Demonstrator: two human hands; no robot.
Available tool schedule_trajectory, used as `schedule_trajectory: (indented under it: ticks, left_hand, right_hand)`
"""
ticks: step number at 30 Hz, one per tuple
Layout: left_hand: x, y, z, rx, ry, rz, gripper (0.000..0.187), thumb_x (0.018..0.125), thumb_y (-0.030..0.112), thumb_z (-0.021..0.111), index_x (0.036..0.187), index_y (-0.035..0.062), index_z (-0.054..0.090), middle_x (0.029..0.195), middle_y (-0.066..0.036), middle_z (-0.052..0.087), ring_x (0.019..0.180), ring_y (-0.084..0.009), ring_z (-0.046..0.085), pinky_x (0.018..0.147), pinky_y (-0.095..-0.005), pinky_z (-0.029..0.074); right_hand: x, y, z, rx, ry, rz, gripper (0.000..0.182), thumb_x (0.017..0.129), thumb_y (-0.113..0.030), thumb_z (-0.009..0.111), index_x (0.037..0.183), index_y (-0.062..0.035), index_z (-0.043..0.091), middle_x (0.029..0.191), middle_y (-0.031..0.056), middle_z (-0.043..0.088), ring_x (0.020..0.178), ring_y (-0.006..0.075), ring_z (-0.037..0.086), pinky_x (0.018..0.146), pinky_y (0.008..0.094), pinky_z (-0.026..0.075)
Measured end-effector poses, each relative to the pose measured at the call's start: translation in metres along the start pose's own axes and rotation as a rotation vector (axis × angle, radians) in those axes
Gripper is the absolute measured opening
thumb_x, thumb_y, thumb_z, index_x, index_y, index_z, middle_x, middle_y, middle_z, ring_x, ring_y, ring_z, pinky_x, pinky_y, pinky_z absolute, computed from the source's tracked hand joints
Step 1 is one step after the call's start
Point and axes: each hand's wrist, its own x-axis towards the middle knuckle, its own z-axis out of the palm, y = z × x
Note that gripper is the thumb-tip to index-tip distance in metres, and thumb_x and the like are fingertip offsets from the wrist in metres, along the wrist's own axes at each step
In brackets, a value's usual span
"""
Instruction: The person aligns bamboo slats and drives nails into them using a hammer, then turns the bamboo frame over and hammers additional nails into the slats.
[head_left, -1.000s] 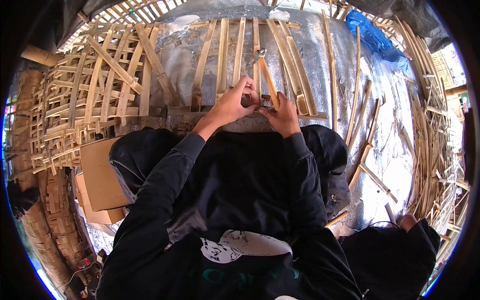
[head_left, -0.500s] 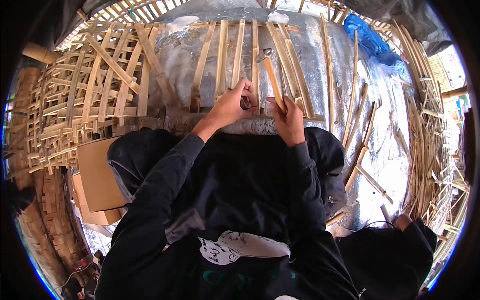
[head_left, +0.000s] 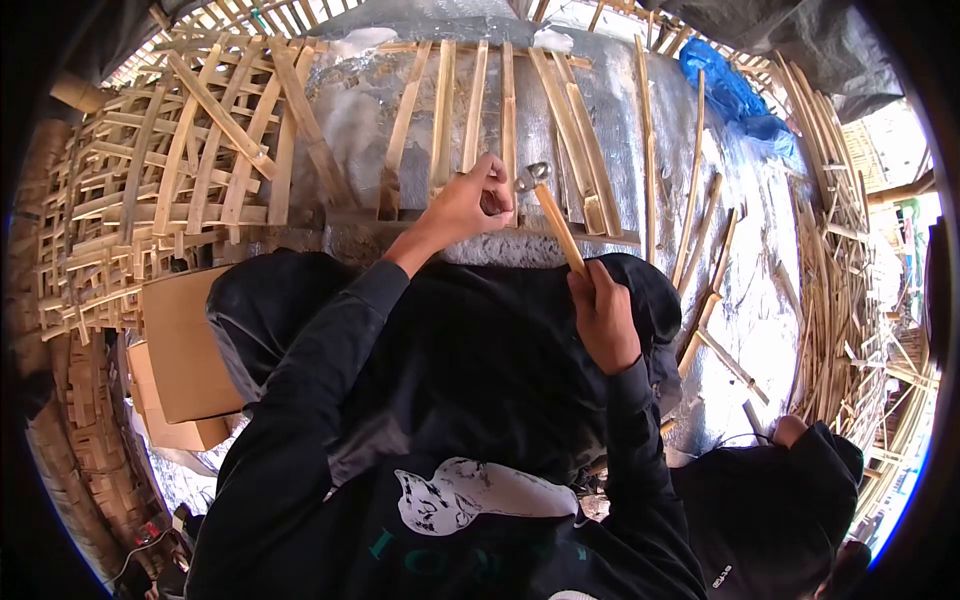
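Several bamboo slats (head_left: pixel 441 110) lie on our silver sheet (head_left: pixel 620 120); our right hand (head_left: pixel 607 318) grips a hammer (head_left: pixel 556 222), left hand (head_left: pixel 468 204) pinched at a slat.

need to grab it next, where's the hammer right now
In the head view the hammer is just right of centre, handle gripped in the right hand, its metal head beside the left hand over the bamboo slats.

Silver reflective sheeting (head_left: pixel 640 130) covers the ground, bright under daylight. Stacked bamboo lattice panels (head_left: pixel 150 190) lie at the left beside cardboard boxes (head_left: pixel 180 350), with loose bamboo strips (head_left: pixel 850 280) heaped at the right and a blue plastic sheet (head_left: pixel 730 90) beyond.
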Motion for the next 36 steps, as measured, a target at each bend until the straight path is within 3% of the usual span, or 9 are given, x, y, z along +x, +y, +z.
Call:
schedule_trajectory:
  ticks: [16, 25, 31, 34, 36]
  left_hand:
    - [0.001, -0.003, 0.001, -0.092, 0.009, 0.024, 0.046, 0.084, 0.003, 0.084, 0.111, 0.0050, 0.048, 0.088, -0.006, 0.076, 0.079, -0.0123, 0.072, 0.076, -0.0289, 0.059]
    - [-0.001, 0.002, -0.001, -0.102, -0.018, -0.048, 0.047, 0.085, -0.001, 0.084, 0.112, 0.0066, 0.047, 0.094, -0.006, 0.071, 0.093, -0.0145, 0.075, 0.082, -0.0314, 0.061]
    - [0.004, 0.002, -0.013, -0.098, -0.127, -0.029, 0.041, 0.090, -0.008, 0.078, 0.112, 0.0076, 0.046, 0.099, -0.007, 0.070, 0.101, -0.0155, 0.075, 0.089, -0.0323, 0.060]
    - [0.003, 0.001, -0.015, -0.074, -0.144, -0.003, 0.039, 0.089, -0.011, 0.076, 0.111, 0.0066, 0.049, 0.104, -0.007, 0.071, 0.101, -0.0163, 0.074, 0.090, -0.0335, 0.059]
    - [0.005, 0.000, -0.014, 0.069, -0.087, 0.105, 0.034, 0.085, -0.009, 0.078, 0.110, 0.0043, 0.061, 0.110, -0.006, 0.074, 0.106, -0.0208, 0.072, 0.095, -0.0374, 0.057]
  right_hand:
    - [-0.003, 0.002, -0.008, -0.123, -0.044, -0.057, 0.024, 0.107, -0.017, 0.064, 0.098, 0.0011, 0.051, 0.080, 0.0314, 0.061, 0.081, 0.0544, 0.059, 0.067, 0.0618, 0.040]
    - [-0.004, 0.005, -0.002, -0.094, -0.073, -0.060, 0.021, 0.106, -0.016, 0.064, 0.097, 0.0001, 0.053, 0.082, 0.0300, 0.061, 0.080, 0.0545, 0.059, 0.068, 0.0628, 0.041]
    - [-0.006, 0.010, 0.003, -0.095, -0.052, -0.052, 0.022, 0.106, -0.016, 0.065, 0.096, 0.0000, 0.053, 0.083, 0.0303, 0.062, 0.081, 0.0550, 0.059, 0.067, 0.0617, 0.042]
    - [-0.010, 0.006, 0.003, -0.051, -0.043, 0.030, 0.022, 0.106, -0.014, 0.065, 0.095, 0.0004, 0.053, 0.082, 0.0309, 0.060, 0.081, 0.0549, 0.059, 0.064, 0.0599, 0.041]
    - [-0.011, 0.010, 0.007, -0.033, -0.023, 0.032, 0.022, 0.106, -0.013, 0.065, 0.094, 0.0007, 0.052, 0.081, 0.0315, 0.059, 0.081, 0.0544, 0.059, 0.063, 0.0583, 0.041]
